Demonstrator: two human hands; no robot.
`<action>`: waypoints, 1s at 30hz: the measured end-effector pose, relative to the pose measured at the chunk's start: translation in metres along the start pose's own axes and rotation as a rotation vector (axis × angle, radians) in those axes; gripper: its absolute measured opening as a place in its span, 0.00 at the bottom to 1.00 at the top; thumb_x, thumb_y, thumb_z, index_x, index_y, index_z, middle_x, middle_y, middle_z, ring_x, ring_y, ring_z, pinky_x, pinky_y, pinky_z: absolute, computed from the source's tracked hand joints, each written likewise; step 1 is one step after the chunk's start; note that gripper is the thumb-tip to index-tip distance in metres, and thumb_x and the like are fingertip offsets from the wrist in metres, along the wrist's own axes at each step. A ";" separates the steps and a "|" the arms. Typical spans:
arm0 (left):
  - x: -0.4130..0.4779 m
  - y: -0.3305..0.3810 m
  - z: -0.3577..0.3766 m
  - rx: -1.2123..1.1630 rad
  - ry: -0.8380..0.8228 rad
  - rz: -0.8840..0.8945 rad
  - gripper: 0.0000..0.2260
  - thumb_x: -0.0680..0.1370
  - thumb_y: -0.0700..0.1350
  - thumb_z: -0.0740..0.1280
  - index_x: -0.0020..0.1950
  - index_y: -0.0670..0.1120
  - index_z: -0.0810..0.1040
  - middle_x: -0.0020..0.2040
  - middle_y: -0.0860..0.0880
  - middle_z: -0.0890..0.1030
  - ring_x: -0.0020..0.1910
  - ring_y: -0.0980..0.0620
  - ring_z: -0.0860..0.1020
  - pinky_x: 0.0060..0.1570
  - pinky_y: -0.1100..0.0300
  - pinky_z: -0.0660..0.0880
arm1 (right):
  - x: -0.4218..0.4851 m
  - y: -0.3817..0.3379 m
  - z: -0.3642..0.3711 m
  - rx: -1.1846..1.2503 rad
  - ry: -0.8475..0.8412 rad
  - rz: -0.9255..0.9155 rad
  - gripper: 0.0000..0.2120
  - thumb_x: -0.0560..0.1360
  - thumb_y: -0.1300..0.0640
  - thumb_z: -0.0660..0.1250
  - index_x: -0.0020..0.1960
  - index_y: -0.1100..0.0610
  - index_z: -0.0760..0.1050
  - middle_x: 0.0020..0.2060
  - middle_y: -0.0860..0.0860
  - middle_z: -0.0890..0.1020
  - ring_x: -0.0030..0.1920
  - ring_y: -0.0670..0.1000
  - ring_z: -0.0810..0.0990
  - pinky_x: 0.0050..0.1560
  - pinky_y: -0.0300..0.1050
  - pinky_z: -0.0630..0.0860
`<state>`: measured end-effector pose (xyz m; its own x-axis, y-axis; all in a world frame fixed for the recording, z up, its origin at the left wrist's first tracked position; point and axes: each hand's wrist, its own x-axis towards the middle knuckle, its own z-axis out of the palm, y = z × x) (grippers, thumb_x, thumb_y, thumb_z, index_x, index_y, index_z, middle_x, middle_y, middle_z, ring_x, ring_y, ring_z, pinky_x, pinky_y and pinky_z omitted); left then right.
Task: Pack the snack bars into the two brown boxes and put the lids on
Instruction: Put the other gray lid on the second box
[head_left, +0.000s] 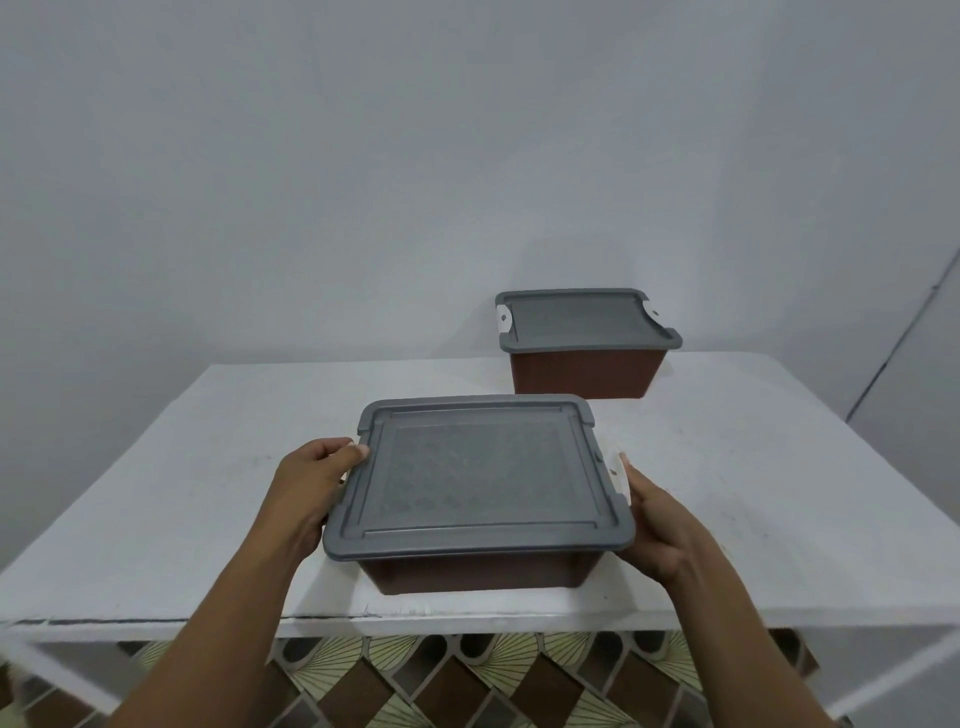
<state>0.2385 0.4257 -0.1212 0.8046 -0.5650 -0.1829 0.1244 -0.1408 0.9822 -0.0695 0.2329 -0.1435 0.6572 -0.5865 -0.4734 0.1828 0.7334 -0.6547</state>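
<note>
Head view: your left hand (311, 488) and right hand (655, 525) clasp the lid (478, 473) of the near box (483, 576), likely final lidding; next, press it down evenly.

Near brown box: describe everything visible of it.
The near brown box looks like plastic, with reddish-brown walls tapering downward and a grey lid with a textured centre panel seated flat on top. It stands upright near the front edge of the white table. The left hand grips its left rim, the right hand its right rim beside a white latch. Contents are hidden.
</note>
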 end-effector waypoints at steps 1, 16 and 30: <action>0.000 0.000 0.000 0.001 -0.002 0.001 0.09 0.78 0.45 0.73 0.56 0.43 0.83 0.53 0.43 0.85 0.43 0.45 0.82 0.39 0.52 0.81 | 0.000 0.000 0.001 -0.008 0.001 -0.005 0.23 0.81 0.44 0.64 0.69 0.57 0.76 0.65 0.63 0.79 0.67 0.62 0.77 0.71 0.62 0.69; 0.001 -0.002 0.000 0.004 -0.010 -0.004 0.08 0.78 0.46 0.73 0.55 0.44 0.83 0.54 0.42 0.85 0.43 0.45 0.83 0.41 0.50 0.83 | 0.003 -0.011 0.015 -0.269 0.170 -0.068 0.26 0.76 0.39 0.69 0.62 0.59 0.80 0.54 0.61 0.85 0.55 0.62 0.85 0.55 0.63 0.81; 0.003 -0.003 -0.003 0.030 -0.005 -0.008 0.09 0.77 0.47 0.74 0.55 0.45 0.83 0.55 0.44 0.84 0.45 0.44 0.84 0.44 0.47 0.84 | -0.005 -0.018 0.038 -0.526 0.269 -0.186 0.17 0.78 0.47 0.69 0.55 0.61 0.80 0.40 0.56 0.88 0.41 0.58 0.88 0.41 0.53 0.84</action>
<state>0.2422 0.4271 -0.1242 0.8008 -0.5678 -0.1906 0.1130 -0.1692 0.9791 -0.0488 0.2360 -0.1071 0.4290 -0.8046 -0.4105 -0.1535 0.3830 -0.9109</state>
